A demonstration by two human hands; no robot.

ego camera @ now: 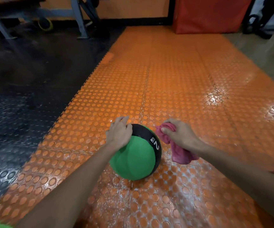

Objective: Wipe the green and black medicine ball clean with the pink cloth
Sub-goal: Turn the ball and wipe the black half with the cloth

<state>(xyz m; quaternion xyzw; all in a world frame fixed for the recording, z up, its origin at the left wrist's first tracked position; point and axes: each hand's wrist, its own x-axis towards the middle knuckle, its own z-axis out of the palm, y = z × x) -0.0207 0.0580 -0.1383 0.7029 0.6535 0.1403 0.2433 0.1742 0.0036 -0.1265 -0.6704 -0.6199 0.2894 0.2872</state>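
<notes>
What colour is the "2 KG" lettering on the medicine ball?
White, printed on the black band of the medicine ball; the head view shows it.

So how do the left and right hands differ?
The left hand lies spread on top of the medicine ball, holding nothing; the right hand grips the bunched pink cloth. The left hand touches the ball; the right hand sits beside it. Both are bare, above the orange studded mat.
</notes>
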